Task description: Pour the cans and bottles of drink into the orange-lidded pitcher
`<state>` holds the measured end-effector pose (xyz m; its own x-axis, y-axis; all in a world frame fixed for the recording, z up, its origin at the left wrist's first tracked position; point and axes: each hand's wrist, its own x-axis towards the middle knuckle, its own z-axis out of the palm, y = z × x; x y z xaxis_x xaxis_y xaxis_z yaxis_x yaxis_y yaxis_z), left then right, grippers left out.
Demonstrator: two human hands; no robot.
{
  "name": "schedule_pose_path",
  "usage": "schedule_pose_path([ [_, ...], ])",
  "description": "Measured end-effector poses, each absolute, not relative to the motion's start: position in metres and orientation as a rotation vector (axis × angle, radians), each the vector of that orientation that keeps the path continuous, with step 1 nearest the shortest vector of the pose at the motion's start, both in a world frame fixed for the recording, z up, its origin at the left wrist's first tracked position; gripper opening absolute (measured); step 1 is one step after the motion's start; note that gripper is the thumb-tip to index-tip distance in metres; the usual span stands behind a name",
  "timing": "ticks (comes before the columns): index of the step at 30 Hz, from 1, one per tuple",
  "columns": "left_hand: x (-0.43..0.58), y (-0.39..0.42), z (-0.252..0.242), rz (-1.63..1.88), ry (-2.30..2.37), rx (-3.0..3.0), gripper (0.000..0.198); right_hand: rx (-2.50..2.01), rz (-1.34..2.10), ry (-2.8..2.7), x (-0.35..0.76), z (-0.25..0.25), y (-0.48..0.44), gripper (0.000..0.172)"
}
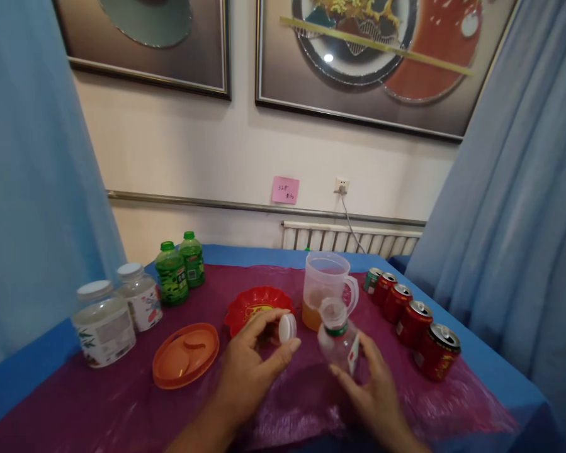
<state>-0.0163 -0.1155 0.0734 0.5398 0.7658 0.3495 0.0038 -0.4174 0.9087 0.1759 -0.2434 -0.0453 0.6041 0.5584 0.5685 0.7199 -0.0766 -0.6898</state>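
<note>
Between the thumb and fingers of my left hand is a white bottle cap. My right hand is wrapped round a clear plastic bottle with a green ring at its neck and a bit of label showing. The bottle's mouth is uncovered, and it leans slightly to the left. Just behind it stands a translucent measuring jug with orange liquid in its lower part. A red scalloped plate lies behind my left hand, which hides part of its rim.
Left of my hands lies an orange lid-like dish. Two white-capped jars and two green bottles stand at the left. A row of drink cans lines the right side. Purple plastic sheeting covers the blue-clothed table.
</note>
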Motion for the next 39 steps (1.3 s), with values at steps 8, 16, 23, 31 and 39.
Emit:
schedule_pose_path([
  [8, 0.001, -0.124, 0.103, 0.819, 0.526, 2.225, 0.030, -1.708, -0.272, -1.177, 0.162, -0.070, -0.236, 0.063],
  [16, -0.003, -0.121, 0.097, 0.654, 0.463, 2.234, 0.042, -1.726, -0.354, -1.197, 0.166, -0.075, -0.246, 0.064],
  [23, -0.011, -0.128, 0.100, 0.543, 0.264, 2.315, 0.043, -1.695, -0.269, -1.277, 0.165, -0.068, -0.249, 0.062],
  [31, -0.007, -0.137, 0.108, 0.621, -0.054, 2.053, 0.024, -1.489, 0.039, -1.368, 0.146, -0.059, -0.244, 0.061],
  [39, -0.023, -0.121, 0.105, 0.431, -0.123, 1.815, 0.087, -1.275, 0.546, -1.249, 0.142, -0.068, -0.242, 0.070],
])
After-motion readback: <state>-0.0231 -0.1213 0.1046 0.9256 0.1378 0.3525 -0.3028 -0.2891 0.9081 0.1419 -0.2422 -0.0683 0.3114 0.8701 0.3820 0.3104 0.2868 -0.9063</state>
